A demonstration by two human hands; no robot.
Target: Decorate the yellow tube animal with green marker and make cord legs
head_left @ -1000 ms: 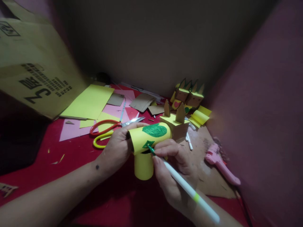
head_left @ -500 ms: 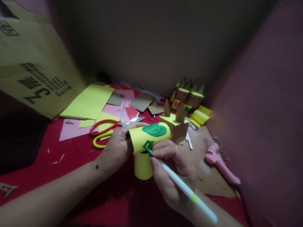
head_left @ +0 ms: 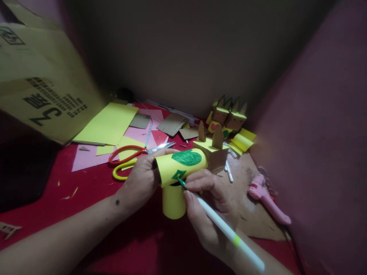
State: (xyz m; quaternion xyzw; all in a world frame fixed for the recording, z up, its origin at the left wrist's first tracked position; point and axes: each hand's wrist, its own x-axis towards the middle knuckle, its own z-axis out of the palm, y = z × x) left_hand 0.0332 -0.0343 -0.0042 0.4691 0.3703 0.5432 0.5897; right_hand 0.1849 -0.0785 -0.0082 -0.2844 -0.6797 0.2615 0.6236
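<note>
My left hand is closed on a paper-and-cardboard animal figure, gripping the open end of its yellow tube body. The figure lies on its side; its brown box head with two pointed ears faces right, and a second yellow tube hangs below. A filled green heart is drawn on the body. In my right hand is a white marker with a green tip. That tip touches a small green outlined shape under the heart.
Scissors with red and yellow handles lie behind my left hand, near yellow paper and cardboard scraps. Finished-looking figures stand at the back. A pink glue gun rests on cardboard at right; a carton stands left.
The marker's rear end has shifted very slightly right, and the small green shape looks a little more filled. My left hand and the figure have barely moved.
</note>
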